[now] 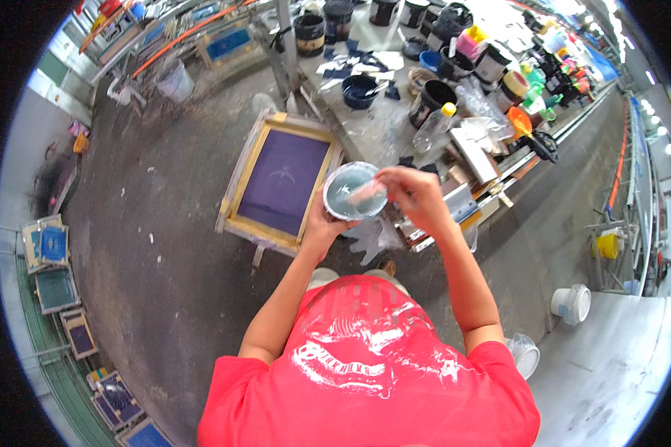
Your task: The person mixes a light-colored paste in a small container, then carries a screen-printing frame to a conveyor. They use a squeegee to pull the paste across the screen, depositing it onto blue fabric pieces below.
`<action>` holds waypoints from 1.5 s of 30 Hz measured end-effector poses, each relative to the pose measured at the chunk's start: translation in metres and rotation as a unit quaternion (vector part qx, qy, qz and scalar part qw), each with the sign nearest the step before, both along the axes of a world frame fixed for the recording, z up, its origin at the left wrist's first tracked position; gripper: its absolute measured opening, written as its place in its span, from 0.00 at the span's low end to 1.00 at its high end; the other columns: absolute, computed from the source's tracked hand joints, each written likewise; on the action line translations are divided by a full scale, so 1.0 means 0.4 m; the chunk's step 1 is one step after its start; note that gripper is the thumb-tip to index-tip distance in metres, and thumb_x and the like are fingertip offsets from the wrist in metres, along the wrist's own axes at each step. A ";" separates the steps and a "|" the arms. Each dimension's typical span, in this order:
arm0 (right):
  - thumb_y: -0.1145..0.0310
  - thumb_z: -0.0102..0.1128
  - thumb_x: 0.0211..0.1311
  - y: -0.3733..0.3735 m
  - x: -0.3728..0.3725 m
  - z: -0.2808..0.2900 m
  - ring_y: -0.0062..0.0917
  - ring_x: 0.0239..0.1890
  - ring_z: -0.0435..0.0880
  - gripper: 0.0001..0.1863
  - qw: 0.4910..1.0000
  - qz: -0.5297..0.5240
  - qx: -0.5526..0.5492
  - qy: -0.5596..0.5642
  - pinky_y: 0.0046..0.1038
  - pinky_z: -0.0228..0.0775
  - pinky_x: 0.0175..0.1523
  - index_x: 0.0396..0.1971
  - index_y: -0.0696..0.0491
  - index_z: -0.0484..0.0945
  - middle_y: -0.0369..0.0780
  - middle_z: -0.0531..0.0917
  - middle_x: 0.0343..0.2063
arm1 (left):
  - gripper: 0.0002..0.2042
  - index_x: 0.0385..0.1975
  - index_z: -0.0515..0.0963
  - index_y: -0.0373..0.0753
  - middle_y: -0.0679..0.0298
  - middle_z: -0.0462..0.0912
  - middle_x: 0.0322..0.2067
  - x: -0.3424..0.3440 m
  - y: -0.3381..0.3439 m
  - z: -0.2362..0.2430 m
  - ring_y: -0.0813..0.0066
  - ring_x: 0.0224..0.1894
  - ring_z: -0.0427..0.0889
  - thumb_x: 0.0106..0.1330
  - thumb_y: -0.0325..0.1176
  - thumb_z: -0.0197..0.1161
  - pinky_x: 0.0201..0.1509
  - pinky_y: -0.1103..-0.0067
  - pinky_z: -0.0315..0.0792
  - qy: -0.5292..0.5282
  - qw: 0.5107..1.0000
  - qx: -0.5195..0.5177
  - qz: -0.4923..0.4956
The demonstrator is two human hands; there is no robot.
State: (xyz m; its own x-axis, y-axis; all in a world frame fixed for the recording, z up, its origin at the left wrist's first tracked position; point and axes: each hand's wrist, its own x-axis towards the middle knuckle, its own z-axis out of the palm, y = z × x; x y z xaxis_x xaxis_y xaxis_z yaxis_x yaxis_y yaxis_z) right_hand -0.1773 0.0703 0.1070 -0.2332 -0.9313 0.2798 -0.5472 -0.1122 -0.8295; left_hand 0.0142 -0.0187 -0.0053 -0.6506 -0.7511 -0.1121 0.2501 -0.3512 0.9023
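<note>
My left hand (319, 223) is wrapped round the lower left side of a round plastic tub (329, 182), held up in front of me. Grey-green liquid lies inside it. Over the tub's right rim, my right hand (416, 195) pinches a pale, pinkish flat piece (367, 194) that slants down into the tub. The piece is blurred, so its exact kind is unclear. Just left of the tub, a screen-printing frame (282, 182) with purple mesh and a faint light design leans against the table's end.
The worktable (343, 123) ahead is crowded with ink buckets, a dark bowl (359, 91), a clear bottle (434, 128) with a yellow cap and an orange scoop (522, 123). White buckets (571, 303) stand at the right. More framed screens (54, 290) line the far left.
</note>
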 end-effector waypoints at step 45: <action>0.75 0.65 0.63 -0.017 -0.056 0.122 0.32 0.37 0.86 0.10 0.967 0.172 0.027 0.185 0.32 0.77 0.41 0.43 0.52 0.86 0.40 0.86 0.35 | 0.52 0.71 0.60 0.41 0.64 0.70 0.66 0.059 -0.027 -0.015 0.69 0.68 0.70 0.41 0.15 0.80 0.72 0.69 0.69 0.008 0.999 0.012 -0.040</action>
State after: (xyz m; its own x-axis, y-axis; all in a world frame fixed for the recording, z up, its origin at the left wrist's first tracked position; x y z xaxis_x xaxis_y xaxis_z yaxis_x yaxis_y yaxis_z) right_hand -0.1996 0.0634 0.1558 0.1994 -0.9517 0.2337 -0.7453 -0.3021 -0.5943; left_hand 0.0380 -0.0297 -0.0111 -0.7105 -0.6938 -0.1175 0.2353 -0.3916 0.8896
